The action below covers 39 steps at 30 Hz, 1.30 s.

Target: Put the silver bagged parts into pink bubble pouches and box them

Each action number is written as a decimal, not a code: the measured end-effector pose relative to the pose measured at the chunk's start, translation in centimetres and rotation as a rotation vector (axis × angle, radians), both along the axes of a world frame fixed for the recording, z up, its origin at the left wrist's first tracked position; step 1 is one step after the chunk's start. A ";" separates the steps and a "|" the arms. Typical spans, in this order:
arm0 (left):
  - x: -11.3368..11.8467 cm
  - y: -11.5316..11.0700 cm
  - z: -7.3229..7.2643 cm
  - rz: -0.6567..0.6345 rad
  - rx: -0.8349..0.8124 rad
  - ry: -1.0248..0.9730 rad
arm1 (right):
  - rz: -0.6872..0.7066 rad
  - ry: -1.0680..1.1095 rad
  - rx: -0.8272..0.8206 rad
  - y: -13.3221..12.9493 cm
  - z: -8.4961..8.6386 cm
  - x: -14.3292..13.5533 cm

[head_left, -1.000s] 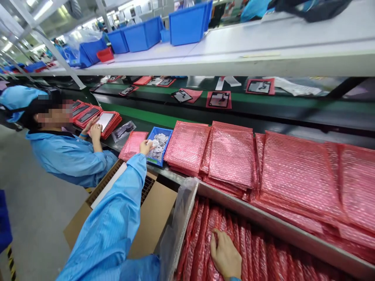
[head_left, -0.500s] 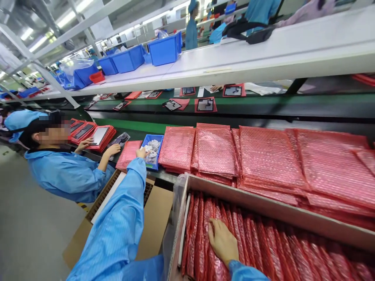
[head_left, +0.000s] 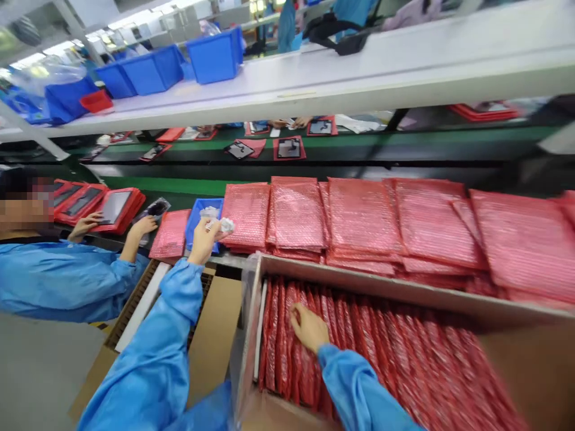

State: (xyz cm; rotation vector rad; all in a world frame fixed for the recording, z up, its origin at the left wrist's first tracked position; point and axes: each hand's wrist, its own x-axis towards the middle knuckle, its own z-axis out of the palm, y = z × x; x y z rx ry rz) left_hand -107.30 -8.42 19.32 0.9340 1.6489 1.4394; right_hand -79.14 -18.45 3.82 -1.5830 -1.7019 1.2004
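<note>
My left hand (head_left: 204,240) is raised over a small blue bin (head_left: 193,222), its fingers closed on small white packets (head_left: 226,225). What is printed on the packets is too blurred to read. Inside a large cardboard box (head_left: 257,287), red bubble-wrap bags (head_left: 368,335) stand upright in a tight row. My right hand (head_left: 309,327) lies on their top edges near the box's left end, fingers bent over one bag; the fingertips are partly hidden. Behind the box, flat stacks of red bubble bags (head_left: 294,215) line the bench.
At the left a co-worker in a blue sleeve (head_left: 67,275) handles tablet-like panels on red bags (head_left: 117,209). An open carton with dividers (head_left: 220,317) sits below my left arm. Across the back runs a white shelf (head_left: 287,90) bearing blue bins (head_left: 213,57), above a green conveyor (head_left: 359,146).
My left hand has lifted out of the blue bin with white packets in its fingers. My right hand stays on the bags. The view has swung to the right.
</note>
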 end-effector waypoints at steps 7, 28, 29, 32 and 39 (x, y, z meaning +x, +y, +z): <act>11.5 -8.6 -1.0 -0.533 0.008 -0.076 | -0.116 0.489 -0.304 0.9 9.4 0.9; 18.1 -13.4 -3.0 -0.640 -0.197 -0.101 | -0.050 0.902 -0.461 -3.8 9.9 8.1; 18.3 -13.4 -2.9 -0.654 -0.198 -0.080 | -0.050 0.898 -0.464 -3.8 9.7 8.1; 18.8 -13.3 -3.0 -0.680 -0.187 -0.008 | -0.086 0.887 -0.456 -3.7 9.1 8.0; 18.3 -12.8 -3.5 -0.609 -0.114 0.164 | -0.161 0.820 -0.460 -3.1 8.5 7.0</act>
